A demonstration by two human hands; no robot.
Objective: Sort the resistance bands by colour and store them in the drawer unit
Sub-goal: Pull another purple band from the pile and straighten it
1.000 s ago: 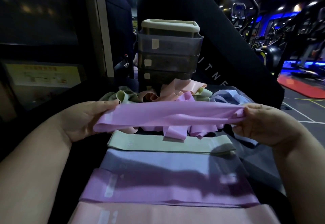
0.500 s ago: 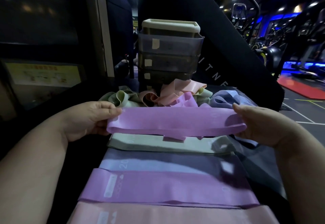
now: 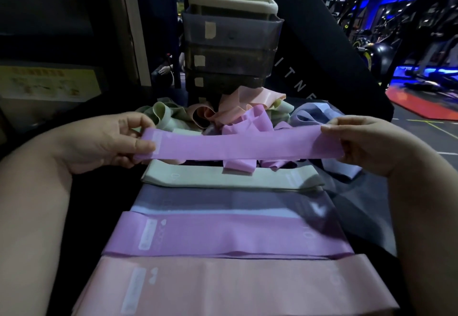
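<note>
**Crumpled purple band [image 3: 243, 143] pulled flat between two hands**

A second ago the band runs creased and half folded, its right end gathered in the right hand [image 3: 366, 147]. Half a second ago it goes shorter and slacker as the hands close in. Now the hands are wider apart again, and the band is taut, smooth and full-width from end to end. The right end is no longer bunched but pinched flat. At the left end, a white label [image 3: 157, 142] now shows plainly beside the thumb of the left hand [image 3: 106, 142]. The band's lower edge met the green band [image 3: 230, 179] a moment ago and now sits just clear of it.
</note>
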